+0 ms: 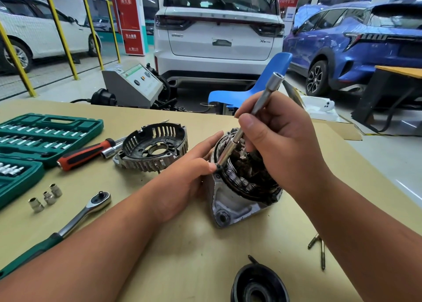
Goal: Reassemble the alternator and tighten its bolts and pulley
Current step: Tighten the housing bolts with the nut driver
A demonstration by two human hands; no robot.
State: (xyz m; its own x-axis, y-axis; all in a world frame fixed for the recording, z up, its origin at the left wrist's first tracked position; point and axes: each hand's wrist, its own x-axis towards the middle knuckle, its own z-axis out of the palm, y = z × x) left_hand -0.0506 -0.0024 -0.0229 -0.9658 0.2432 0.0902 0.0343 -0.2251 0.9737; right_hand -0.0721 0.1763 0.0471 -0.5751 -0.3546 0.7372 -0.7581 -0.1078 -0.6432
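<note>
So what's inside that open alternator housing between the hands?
Bundled wire windings ring the inside of the alternator housing, dark metal parts in the middle. The right hand, gripping a socket extension, hides the far side.

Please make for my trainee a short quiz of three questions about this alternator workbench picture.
1. True or false: the slotted grey metal end cover is already fitted on the alternator body with exposed windings.
2. Which hand holds the long silver socket extension? A. left hand B. right hand
3. Fill in: ___ small loose silver sockets lie near the green-handled ratchet.
Key: 1 false; 2 B; 3 three.
</note>
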